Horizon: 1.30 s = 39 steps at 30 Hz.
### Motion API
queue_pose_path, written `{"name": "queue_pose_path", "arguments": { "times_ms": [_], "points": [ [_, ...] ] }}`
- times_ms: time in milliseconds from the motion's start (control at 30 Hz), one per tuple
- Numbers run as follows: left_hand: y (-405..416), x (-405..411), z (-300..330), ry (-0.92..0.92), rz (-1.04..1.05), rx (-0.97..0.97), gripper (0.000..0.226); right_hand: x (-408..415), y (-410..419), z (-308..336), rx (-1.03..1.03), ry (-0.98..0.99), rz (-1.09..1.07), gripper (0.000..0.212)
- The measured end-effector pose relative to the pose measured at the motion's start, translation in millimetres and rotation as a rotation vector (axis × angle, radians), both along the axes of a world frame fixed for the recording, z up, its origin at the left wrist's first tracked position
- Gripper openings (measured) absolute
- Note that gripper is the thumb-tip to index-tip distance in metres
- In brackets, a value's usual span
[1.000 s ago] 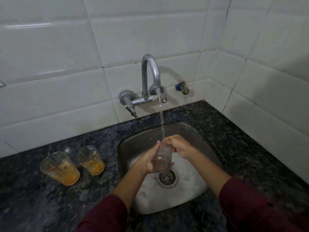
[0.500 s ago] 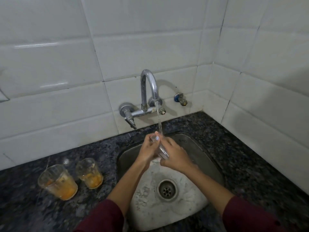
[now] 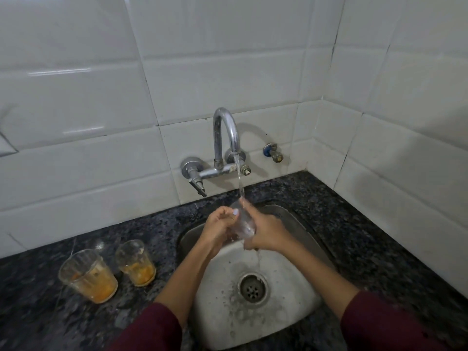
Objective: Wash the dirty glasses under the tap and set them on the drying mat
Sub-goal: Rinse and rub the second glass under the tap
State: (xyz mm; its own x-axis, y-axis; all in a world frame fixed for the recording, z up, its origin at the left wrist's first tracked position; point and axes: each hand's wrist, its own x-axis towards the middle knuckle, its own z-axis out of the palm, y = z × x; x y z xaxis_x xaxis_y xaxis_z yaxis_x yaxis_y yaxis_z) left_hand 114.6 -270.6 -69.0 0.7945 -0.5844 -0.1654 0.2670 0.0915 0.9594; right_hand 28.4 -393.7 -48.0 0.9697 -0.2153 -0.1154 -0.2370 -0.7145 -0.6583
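Gripped between both hands over the sink: a clear glass (image 3: 242,222), tilted, rim toward the wall and up, base low and toward the camera. Left hand (image 3: 219,228) curled round the glass from the left, thumb laid across the upper side, fingers tucked underneath. Right hand (image 3: 266,233) wrapped round it from the right, fingers folded under the base end, index finger stretched up toward the rim. Both closed firmly on the same glass, palms nearly meeting round it.

Falling onto the rim end, right where the right index finger lies: a thin stream of water (image 3: 240,178) from the curved spout of the tap (image 3: 226,140). Dripping from below the right hand, more water, down toward the drain (image 3: 252,288).

Underneath, a steel sink (image 3: 298,229), wet and speckled with drops, set into a dark speckled counter (image 3: 354,224).

On the counter well to the left of the sink: two dirty glasses, upright, just beside each other. Nearer the sink, the smaller-looking glass (image 3: 135,263) with orange residue at the bottom. Further left and closer to the camera, the second glass (image 3: 87,276), smeared orange up its wall.

On the wall behind, white tiles (image 3: 228,79), and right of the tap a small brass valve (image 3: 273,153). At the lower edge, dark red sleeves (image 3: 152,330) on both forearms.
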Motion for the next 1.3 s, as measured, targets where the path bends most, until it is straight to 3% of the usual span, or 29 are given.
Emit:
{"name": "queue_pose_path", "arguments": {
  "times_ms": [33, 67, 133, 233, 300, 400, 600, 667, 767, 833, 1000, 1167, 1300],
  "points": [
    [-1.8, 0.3, 2.0, -0.034, 0.007, 0.024, 0.017, 0.8, 1.7, -3.0, -0.252, -0.027, 0.026, 0.113],
    [-2.8, 0.3, 3.8, -0.053, 0.016, 0.034, 0.019, 0.1, 3.6, -4.1, -0.355, -0.052, 0.036, 0.113],
    [-0.9, 0.0, 6.4, -0.045, 0.029, 0.014, 0.023, -0.4, 5.1, -5.3, -0.262, -0.053, 0.030, 0.113],
    [4.7, 0.2, 6.4, -0.018, 0.010, -0.057, 0.024, -0.1, -2.5, -8.7, 0.459, -0.012, 0.003, 0.104],
    [4.8, -1.0, 8.7, -0.054, 0.025, -0.065, 0.022, 0.5, -7.3, -16.5, 0.866, 0.027, -0.025, 0.084],
    [-0.5, -3.6, 17.2, -0.125, 0.042, 0.002, 0.040, 3.5, -4.6, -37.3, 1.132, 0.084, -0.056, 0.064],
    [-2.5, -0.7, 23.3, -0.407, -0.074, 0.245, 0.096, 14.6, 10.3, -60.7, 1.125, -0.096, -0.117, 0.075],
    [0.4, 2.4, 21.1, -0.523, -0.102, 0.287, 0.111, 18.2, 15.4, -57.2, 1.076, -0.171, -0.138, 0.069],
    [6.5, 3.2, 17.8, -0.626, -0.111, 0.285, 0.118, 23.2, 17.3, -50.2, 0.888, -0.234, -0.193, 0.059],
    [10.8, 4.8, 12.6, -0.634, -0.089, 0.270, 0.117, 25.8, 12.7, -48.1, 0.731, -0.258, -0.193, 0.070],
    [14.8, 8.4, 6.2, -0.499, -0.062, 0.236, 0.118, 23.6, -7.1, -33.3, 0.382, -0.240, -0.105, 0.080],
    [9.9, 10.0, 6.9, -0.245, -0.061, 0.142, 0.105, 10.2, -27.5, -17.6, 0.336, -0.131, -0.002, 0.095],
    [8.8, 9.1, 2.0, -0.064, -0.089, 0.113, 0.094, -9.2, -41.1, -4.2, 0.258, -0.077, -0.034, 0.074]
  ]
}}
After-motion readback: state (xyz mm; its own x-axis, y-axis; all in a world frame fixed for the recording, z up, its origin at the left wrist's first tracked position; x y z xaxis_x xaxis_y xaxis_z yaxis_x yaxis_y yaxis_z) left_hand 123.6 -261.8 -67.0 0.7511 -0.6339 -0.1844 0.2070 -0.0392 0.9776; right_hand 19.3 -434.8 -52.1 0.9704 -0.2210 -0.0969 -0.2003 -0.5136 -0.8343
